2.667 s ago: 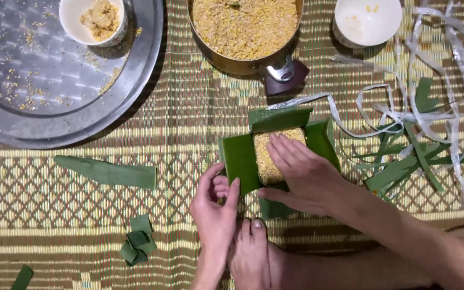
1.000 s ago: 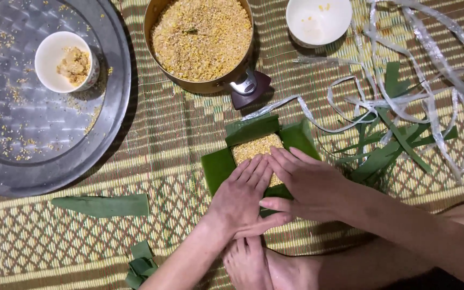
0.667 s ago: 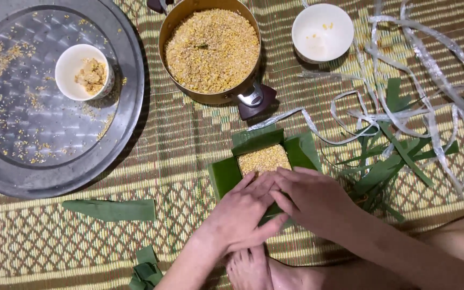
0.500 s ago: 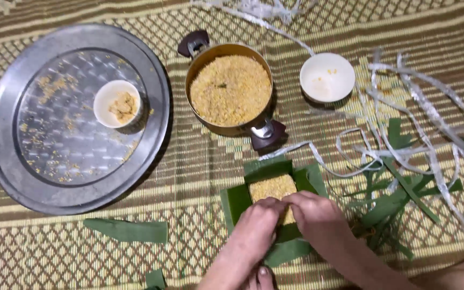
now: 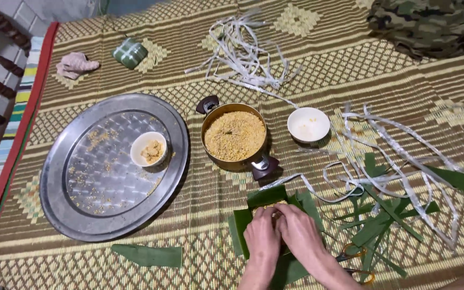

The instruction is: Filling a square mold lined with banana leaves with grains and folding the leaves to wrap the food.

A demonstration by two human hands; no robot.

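Parcel: green leaf wrap [image 5: 243, 228] with yellow filling lies on the woven mat [image 5: 200, 215], below the pot [image 5: 234, 137].
Left hand [image 5: 261, 236]: flat, fingers curled, pressing the leaf.
Right hand [image 5: 299, 233]: likewise; press evenly, keeping folds square.

Pot [image 5: 234, 137] blocks ahead; strips [image 5: 388, 177] clutter right; bare mat [image 5: 205, 215] leftward.

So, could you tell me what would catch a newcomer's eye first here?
Probably both hands, the left hand and right hand, pressed together on the green leaf parcel at the bottom centre. Just above stands the pot of yellow grain, with the big round metal tray to its left.
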